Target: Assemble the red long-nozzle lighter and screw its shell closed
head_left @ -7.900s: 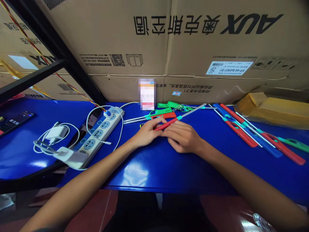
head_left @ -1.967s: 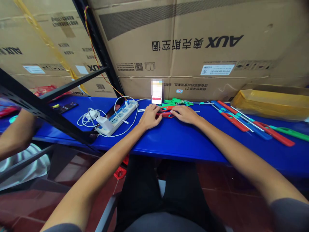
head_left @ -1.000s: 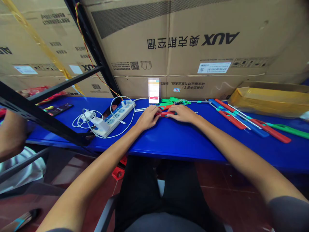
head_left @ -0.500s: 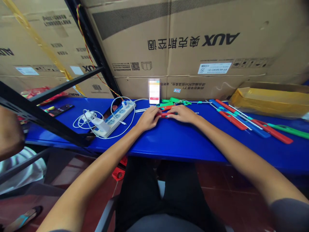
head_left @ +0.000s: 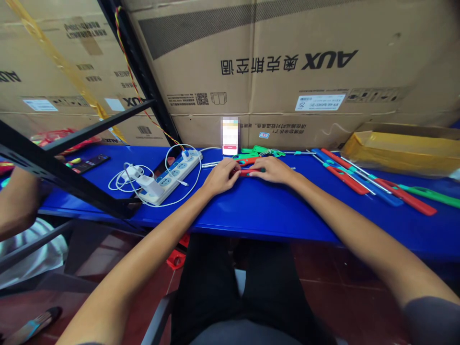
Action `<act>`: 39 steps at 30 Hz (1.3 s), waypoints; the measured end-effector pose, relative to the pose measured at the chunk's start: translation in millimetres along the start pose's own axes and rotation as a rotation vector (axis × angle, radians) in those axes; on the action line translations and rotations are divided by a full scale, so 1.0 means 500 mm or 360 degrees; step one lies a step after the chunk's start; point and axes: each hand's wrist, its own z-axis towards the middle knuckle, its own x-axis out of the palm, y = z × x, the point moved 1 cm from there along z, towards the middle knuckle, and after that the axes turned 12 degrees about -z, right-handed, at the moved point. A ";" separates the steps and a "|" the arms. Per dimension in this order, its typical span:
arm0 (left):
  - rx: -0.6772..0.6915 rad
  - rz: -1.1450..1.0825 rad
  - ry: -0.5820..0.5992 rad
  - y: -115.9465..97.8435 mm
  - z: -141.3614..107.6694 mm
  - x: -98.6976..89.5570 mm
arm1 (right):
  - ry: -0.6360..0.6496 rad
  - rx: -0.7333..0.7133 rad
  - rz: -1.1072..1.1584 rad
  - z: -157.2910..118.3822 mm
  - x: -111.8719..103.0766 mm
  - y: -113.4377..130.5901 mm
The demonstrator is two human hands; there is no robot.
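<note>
Near the back of the blue table (head_left: 244, 211), my left hand (head_left: 223, 175) is closed around the left end of a red long-necked lighter (head_left: 246, 172). On its other end, my right hand (head_left: 273, 170) is closed too, thumb and fingers on the red body near a teal part. The lighter lies level between both hands, low over the tabletop; most of it is hidden by my fingers. Just behind it rest another red lighter (head_left: 247, 162) and several green ones (head_left: 257, 151). A bit of metal rod pokes out to the left of my left hand.
A phone (head_left: 230, 136) stands against the large cardboard box (head_left: 266, 86). To the left are a white power strip (head_left: 172, 177) with cables and a black metal frame (head_left: 72, 167). Several lighters (head_left: 373, 179) lie right, before a taped carton (head_left: 398, 148). Another person's arm (head_left: 19, 199) shows at left.
My hands stay almost in place on the red lighter, with only slight finger movement. At the far left, the other person's arm has shifted.
</note>
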 end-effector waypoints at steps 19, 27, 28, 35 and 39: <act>0.0084 0.0110 0.0043 -0.017 0.005 -0.003 | -0.0016 -0.0050 0.0013 -0.001 0.005 -0.002; 0.0086 0.0130 0.0028 -0.017 0.003 -0.002 | -0.0019 -0.0073 -0.0014 -0.002 0.004 -0.001; 0.0086 0.0124 0.0027 -0.017 0.002 -0.003 | -0.0019 -0.0074 -0.0024 -0.002 0.004 -0.001; 0.0090 0.0108 0.0034 -0.014 -0.001 -0.003 | -0.0092 -0.0035 -0.0151 -0.005 -0.002 0.010; 0.0105 0.0113 0.0034 -0.013 -0.001 -0.003 | -0.0136 -0.0025 -0.0229 -0.009 -0.007 0.019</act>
